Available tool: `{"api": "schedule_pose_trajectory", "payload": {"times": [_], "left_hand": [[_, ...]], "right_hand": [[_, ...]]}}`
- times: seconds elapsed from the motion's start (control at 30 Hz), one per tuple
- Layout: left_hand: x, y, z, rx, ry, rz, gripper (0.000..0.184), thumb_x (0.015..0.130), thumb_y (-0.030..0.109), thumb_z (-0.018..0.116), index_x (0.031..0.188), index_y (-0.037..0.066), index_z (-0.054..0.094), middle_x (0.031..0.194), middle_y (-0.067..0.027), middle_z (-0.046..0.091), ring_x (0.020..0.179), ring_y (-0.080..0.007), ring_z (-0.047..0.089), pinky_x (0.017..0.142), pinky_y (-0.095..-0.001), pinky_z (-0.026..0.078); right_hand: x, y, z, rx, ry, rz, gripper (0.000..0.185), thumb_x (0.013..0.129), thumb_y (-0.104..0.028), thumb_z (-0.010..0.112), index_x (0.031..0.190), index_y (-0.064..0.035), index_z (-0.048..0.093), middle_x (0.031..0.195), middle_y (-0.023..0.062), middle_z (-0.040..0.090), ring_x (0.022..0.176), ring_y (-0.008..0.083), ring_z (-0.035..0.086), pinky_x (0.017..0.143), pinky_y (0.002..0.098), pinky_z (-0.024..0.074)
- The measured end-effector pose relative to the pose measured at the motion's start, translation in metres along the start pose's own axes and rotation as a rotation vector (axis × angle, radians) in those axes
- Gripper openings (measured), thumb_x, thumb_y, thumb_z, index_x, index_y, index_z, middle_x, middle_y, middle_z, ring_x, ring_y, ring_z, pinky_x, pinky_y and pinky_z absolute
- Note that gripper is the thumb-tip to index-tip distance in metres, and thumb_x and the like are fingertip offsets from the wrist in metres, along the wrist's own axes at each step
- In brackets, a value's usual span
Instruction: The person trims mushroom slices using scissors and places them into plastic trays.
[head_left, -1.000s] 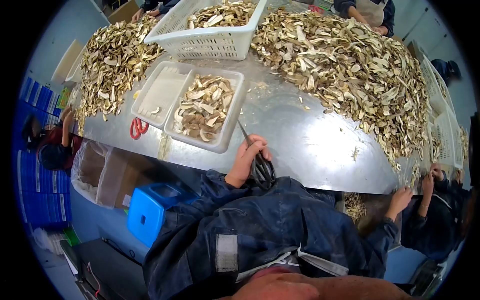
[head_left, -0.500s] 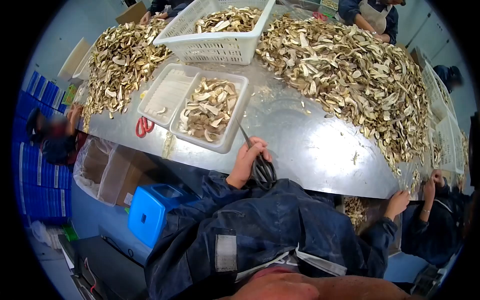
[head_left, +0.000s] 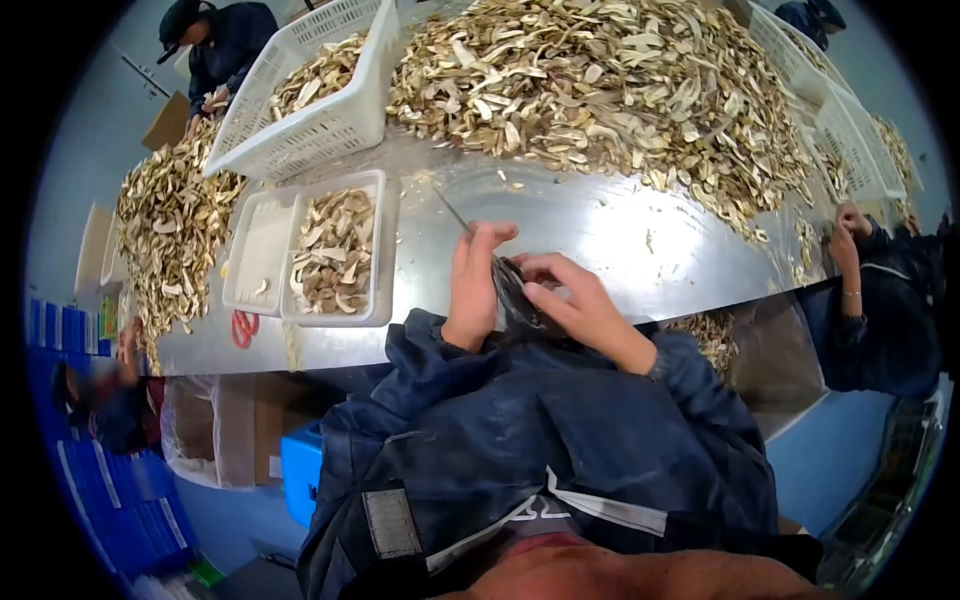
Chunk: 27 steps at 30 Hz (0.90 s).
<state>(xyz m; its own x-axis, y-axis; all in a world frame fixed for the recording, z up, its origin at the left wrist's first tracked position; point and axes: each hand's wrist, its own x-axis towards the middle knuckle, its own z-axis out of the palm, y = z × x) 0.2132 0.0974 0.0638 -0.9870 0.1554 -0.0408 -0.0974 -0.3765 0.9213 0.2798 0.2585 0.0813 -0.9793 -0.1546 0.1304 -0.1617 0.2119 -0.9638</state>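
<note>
On the silver table (head_left: 600, 215), at its left end, we see a heap of dry mushroom slices (head_left: 165, 240). Next come some red loops (head_left: 236, 330) near the front edge, and a see-through tray (head_left: 377, 260) with two parts: one little slice in its left part, lots in its right. Behind the tray, by the back edge, sits a big white basket (head_left: 310, 140) with slices in it. A much bigger pile (head_left: 600, 90) fills the back of the table toward the right, and white crates (head_left: 855, 140) stand by the right end, near another person's hands (head_left: 848, 220). The black scissors (head_left: 510, 290) are by the middle of the front edge, between our two hands. Our left hand (head_left: 472, 290) holds them, with the thin blade poking out past its fingers toward the back edge, to the right of the tray. Our right hand (head_left: 585, 305) touches the handles from the other side, but we cannot tell if it squeezes them. Our fingers hide part of the scissors, the dark handles blend into our dark coat, and the basket is cut off at the top.
</note>
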Motion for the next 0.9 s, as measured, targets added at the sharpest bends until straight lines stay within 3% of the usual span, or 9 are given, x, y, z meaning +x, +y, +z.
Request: {"api": "schedule_pose_trajectory", "payload": {"times": [0.07, 0.1, 0.2, 0.3, 0.4, 0.47, 0.57, 0.7, 0.9], "left_hand": [[0.006, -0.013, -0.003, 0.141, -0.069, 0.1, 0.035, 0.105, 0.034, 0.05, 0.115, 0.001, 0.058, 0.117, -0.0129, 0.061, 0.112, -0.0196, 0.057, 0.088, -0.0306, 0.051], [0.005, -0.01, 0.0, 0.196, -0.064, 0.089, 0.036, 0.107, 0.035, 0.046, 0.111, 0.003, 0.06, 0.122, -0.0127, 0.06, 0.119, -0.0242, 0.056, 0.101, -0.0347, 0.043], [0.003, 0.003, 0.014, 0.21, -0.054, -0.037, 0.044, 0.107, 0.041, 0.043, 0.119, 0.002, 0.06, 0.127, -0.0134, 0.058, 0.121, -0.025, 0.055, 0.101, -0.0361, 0.043], [0.015, 0.018, 0.031, 0.349, -0.093, -0.173, 0.057, 0.107, 0.048, 0.037, 0.133, 0.002, 0.056, 0.134, -0.0145, 0.055, 0.125, -0.025, 0.052, 0.105, -0.0376, 0.041], [0.08, -0.006, -0.001, 0.564, -0.02, 0.199, 0.062, 0.107, 0.05, 0.035, 0.141, 0.0, 0.05, 0.14, -0.0171, 0.052, 0.129, -0.0276, 0.047, 0.11, -0.0399, 0.036], [0.137, -0.007, -0.02, 0.691, 0.09, 0.451, 0.062, 0.106, 0.047, 0.039, 0.14, -0.003, 0.048, 0.138, -0.023, 0.05, 0.131, -0.0353, 0.043, 0.114, -0.0427, 0.031], [0.219, 0.018, -0.062, 0.757, 0.271, 0.396, 0.059, 0.103, 0.042, 0.043, 0.138, -0.005, 0.051, 0.135, -0.0272, 0.052, 0.129, -0.0405, 0.044, 0.112, -0.0449, 0.032], [0.313, 0.027, -0.107, 0.881, 0.397, 0.345, 0.057, 0.103, 0.041, 0.042, 0.135, -0.005, 0.053, 0.129, -0.0285, 0.058, 0.12, -0.0444, 0.052, 0.107, -0.0453, 0.038], [0.467, -0.011, -0.202, 1.214, 0.347, 0.454, 0.056, 0.104, 0.04, 0.039, 0.133, -0.005, 0.056, 0.137, -0.0276, 0.056, 0.128, -0.0425, 0.051, 0.109, -0.0435, 0.038]], "right_hand": [[0.009, 0.025, 0.013, 0.11, -0.032, 0.009, 0.03, 0.099, -0.012, 0.061, 0.126, -0.0015, 0.054, 0.11, 0.0064, 0.063, 0.098, 0.0151, 0.062, 0.086, 0.0308, 0.0497], [0.014, 0.031, 0.017, 0.155, -0.045, 0.024, 0.032, 0.099, -0.011, 0.06, 0.129, -0.0022, 0.052, 0.11, 0.0061, 0.062, 0.097, 0.0152, 0.061, 0.085, 0.0311, 0.0495], [0.021, 0.039, 0.024, 0.67, -0.095, 0.152, 0.037, 0.093, -0.006, 0.063, 0.128, -0.003, 0.053, 0.093, 0.0054, 0.062, 0.091, 0.0153, 0.061, 0.083, 0.029, 0.0502], [0.034, 0.035, 0.01, 0.711, -0.051, 0.257, 0.042, 0.092, -0.01, 0.069, 0.13, -0.0051, 0.052, 0.083, -0.0006, 0.053, 0.085, 0.0103, 0.058, 0.077, 0.025, 0.0492], [0.063, 0.038, -0.018, 0.809, -0.015, 0.304, 0.047, 0.091, -0.016, 0.075, 0.13, -0.0054, 0.052, 0.077, -0.0043, 0.047, 0.08, 0.0069, 0.055, 0.071, 0.0227, 0.0473], [0.084, 0.054, -0.027, 0.572, 0.137, 0.187, 0.049, 0.088, -0.024, 0.08, 0.125, -0.0042, 0.055, 0.077, -0.0056, 0.047, 0.074, 0.0059, 0.049, 0.066, 0.0234, 0.0423], [0.105, 0.087, -0.028, 0.236, 0.33, 0.016, 0.047, 0.087, -0.029, 0.081, 0.121, -0.0045, 0.058, 0.076, -0.0053, 0.045, 0.071, 0.0085, 0.043, 0.066, 0.0251, 0.038], [0.107, 0.085, -0.032, 0.239, 0.259, 0.063, 0.044, 0.087, -0.029, 0.081, 0.117, -0.0062, 0.058, 0.075, -0.0046, 0.045, 0.072, 0.0087, 0.043, 0.068, 0.0257, 0.0387], [0.116, 0.102, -0.036, 0.443, 0.276, 0.05, 0.039, 0.093, -0.021, 0.074, 0.121, -0.0034, 0.054, 0.069, -0.0057, 0.042, 0.055, 0.0053, 0.042, 0.05, 0.0237, 0.0333]]}}
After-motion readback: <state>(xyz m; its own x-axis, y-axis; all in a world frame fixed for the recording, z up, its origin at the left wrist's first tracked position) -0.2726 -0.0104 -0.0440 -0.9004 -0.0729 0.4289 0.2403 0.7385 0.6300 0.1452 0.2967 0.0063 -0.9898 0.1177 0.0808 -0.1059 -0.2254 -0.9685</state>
